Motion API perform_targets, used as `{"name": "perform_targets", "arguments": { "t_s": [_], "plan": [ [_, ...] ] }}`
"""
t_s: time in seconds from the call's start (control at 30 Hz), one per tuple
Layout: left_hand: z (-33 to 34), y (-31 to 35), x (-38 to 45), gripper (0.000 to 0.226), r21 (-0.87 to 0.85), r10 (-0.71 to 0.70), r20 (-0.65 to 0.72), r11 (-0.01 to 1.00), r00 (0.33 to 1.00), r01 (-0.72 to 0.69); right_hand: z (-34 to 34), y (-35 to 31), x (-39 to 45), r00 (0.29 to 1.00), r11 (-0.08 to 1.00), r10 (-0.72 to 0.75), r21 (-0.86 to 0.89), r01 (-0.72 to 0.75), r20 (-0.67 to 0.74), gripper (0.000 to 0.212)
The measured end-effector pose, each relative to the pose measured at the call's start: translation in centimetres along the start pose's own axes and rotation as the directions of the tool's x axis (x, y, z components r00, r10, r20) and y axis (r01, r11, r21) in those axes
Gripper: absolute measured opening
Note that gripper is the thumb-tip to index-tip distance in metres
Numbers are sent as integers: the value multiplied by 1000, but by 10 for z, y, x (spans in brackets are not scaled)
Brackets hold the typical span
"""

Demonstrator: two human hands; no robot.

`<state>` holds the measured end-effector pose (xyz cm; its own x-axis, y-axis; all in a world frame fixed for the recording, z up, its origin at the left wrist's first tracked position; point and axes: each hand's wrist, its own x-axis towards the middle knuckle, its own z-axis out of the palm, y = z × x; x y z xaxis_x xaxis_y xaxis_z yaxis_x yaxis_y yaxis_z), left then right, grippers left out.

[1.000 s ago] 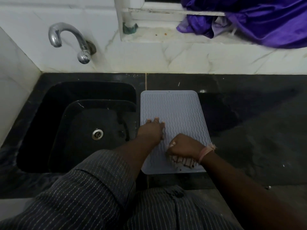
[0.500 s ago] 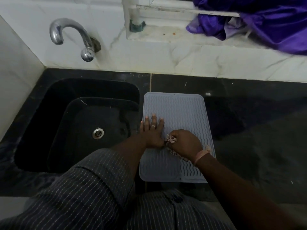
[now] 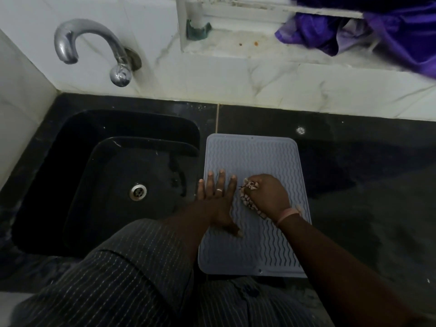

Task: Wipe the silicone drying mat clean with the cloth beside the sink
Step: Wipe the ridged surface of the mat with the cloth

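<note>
A grey silicone drying mat point(image 3: 252, 156) with wavy ridges lies flat on the black counter, just right of the sink. My left hand point(image 3: 218, 199) presses on the mat's left side with straight, spread fingers. My right hand point(image 3: 267, 195) grips a bunched patterned cloth point(image 3: 249, 199) and holds it down on the middle of the mat. Most of the cloth is hidden under that hand.
A black sink point(image 3: 113, 175) with a steel drain point(image 3: 138, 191) sits left of the mat, under a curved metal tap point(image 3: 94, 46). White tiled wall runs behind. Purple fabric point(image 3: 389, 27) hangs over the window ledge at top right. Black counter point(image 3: 365, 185) extends right.
My right hand has carried the cloth from the mat's near part up to its middle. My left hand's fingers have straightened and spread flat on the mat.
</note>
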<state>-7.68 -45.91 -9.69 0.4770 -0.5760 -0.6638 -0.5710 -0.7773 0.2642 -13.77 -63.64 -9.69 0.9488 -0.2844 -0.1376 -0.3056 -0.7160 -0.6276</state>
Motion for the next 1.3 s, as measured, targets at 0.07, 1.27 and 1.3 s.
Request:
{"name": "perform_targets", "arguments": {
  "t_s": [0.07, 1.27, 1.3],
  "plan": [
    [-2, 0, 1, 164, 0, -6, 10, 1000, 1000, 6, 0, 0, 13, 1000, 1000, 7, -22, -7, -8, 27],
    [-42, 8, 35, 165, 5, -25, 29, 1000, 999, 25, 14, 15, 63, 990, 957, -115, -278, 89, -79, 31],
    [-42, 8, 35, 165, 7, -32, 38, 999, 999, 32, 13, 15, 71, 989, 958, -117, -271, 89, -87, 30]
  ]
}}
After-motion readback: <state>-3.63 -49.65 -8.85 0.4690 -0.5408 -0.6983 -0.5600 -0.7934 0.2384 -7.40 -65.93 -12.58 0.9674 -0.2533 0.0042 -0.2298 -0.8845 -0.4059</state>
